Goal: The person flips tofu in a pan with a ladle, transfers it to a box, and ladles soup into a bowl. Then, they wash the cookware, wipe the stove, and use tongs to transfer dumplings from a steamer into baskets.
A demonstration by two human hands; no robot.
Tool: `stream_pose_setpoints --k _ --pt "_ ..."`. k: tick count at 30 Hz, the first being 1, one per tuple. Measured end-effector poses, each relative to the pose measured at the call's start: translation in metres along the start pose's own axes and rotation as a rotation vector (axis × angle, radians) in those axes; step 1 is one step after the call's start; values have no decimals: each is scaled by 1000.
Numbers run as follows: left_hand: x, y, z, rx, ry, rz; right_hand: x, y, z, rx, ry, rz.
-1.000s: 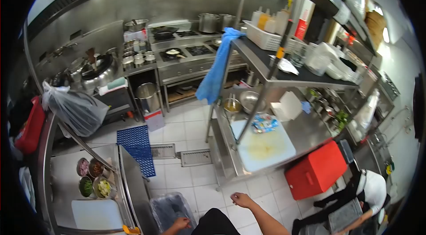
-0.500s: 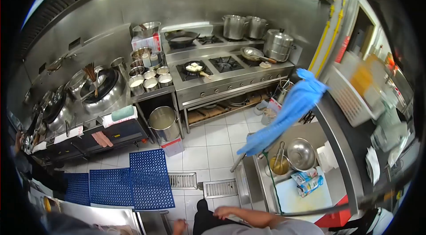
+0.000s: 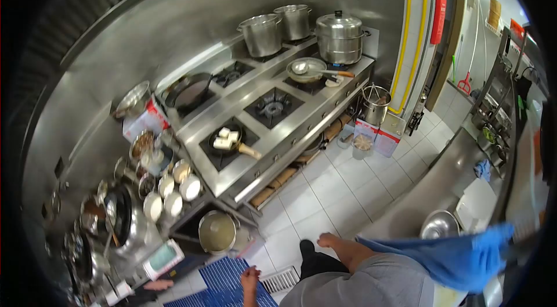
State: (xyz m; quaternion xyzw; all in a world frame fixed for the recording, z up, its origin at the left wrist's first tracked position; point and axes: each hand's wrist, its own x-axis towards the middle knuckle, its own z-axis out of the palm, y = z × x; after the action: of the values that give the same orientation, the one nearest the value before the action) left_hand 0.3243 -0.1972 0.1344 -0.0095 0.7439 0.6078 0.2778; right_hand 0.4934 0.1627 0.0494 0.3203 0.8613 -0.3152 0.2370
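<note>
My left hand [image 3: 250, 277] hangs low above the blue floor mat [image 3: 223, 281], its fingers curled in with nothing visible in them. Beside my dark trouser leg, my right hand [image 3: 328, 241] is held over the floor tiles, fingers loosely closed and no object showing. Neither hand touches the cookware. On the front left burner of the stove [image 3: 229, 175], a small black pan holds white blocks [image 3: 223, 139], its wooden handle [image 3: 250, 151] pointing outward. A large pot [image 3: 217, 231] of cloudy liquid stands low, left of my hands.
Tall pots [image 3: 261, 37] and a lidded steamer [image 3: 339, 40] stand at the back. White-filled containers [image 3: 173, 204] and woks [image 3: 125, 217] are left. A blue cloth or plastic sheet [image 3: 470, 256] hangs at the right, by a steel counter [image 3: 429, 194] with a metal bowl [image 3: 439, 225].
The view has turned right and moved closer to the stove. My body and both hands show further into the frame. The blue sheet now appears lower and further right.
</note>
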Motion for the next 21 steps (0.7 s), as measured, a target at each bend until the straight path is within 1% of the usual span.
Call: stream_pose_setpoints --k 1,2,4,5,6,7,8,9,10,11,13,15,17,18,19,21 --pt "14 6 19 1 -62 11 11 6 -8 -25 51 -3" --pt "27 24 46 13 -99 -82 25 5 -25 -1 -39 28" --pt "36 87 112 22 -199 -151 50 13 -71 36 -217 101" --pt "53 102 141 29 -308 -150 74 22 -85 27 -200 79" --pt "70 116 171 55 -412 -101 101 37 -93 11 -189 62" --pt "86 131 202 72 -516 -48 112 45 -112 -29 -14 -5" --pt "100 156 231 125 -622 -62 133 59 -128 27 116 -39" --pt "118 182 258 180 -727 -68 134 61 -162 169 139 -21" --pt "139 201 284 247 -808 -25 117 49 -218 311 168 -5" --pt "159 224 311 315 -863 48 108 48 -258 493 228 -9" --pt "200 266 370 311 -951 73 106 60 -324 852 353 -26" --pt "244 298 437 242 -985 27 127 96 -377 930 748 -227" --pt "284 339 514 247 -967 113 107 99 -477 491 1074 -40" --pt "301 360 555 146 -968 88 108 100 -522 528 1242 -1" --pt "318 378 596 48 -964 57 107 100 -567 466 1414 -121" --pt "351 410 684 -55 -877 -41 119 100 -641 257 1509 -43"
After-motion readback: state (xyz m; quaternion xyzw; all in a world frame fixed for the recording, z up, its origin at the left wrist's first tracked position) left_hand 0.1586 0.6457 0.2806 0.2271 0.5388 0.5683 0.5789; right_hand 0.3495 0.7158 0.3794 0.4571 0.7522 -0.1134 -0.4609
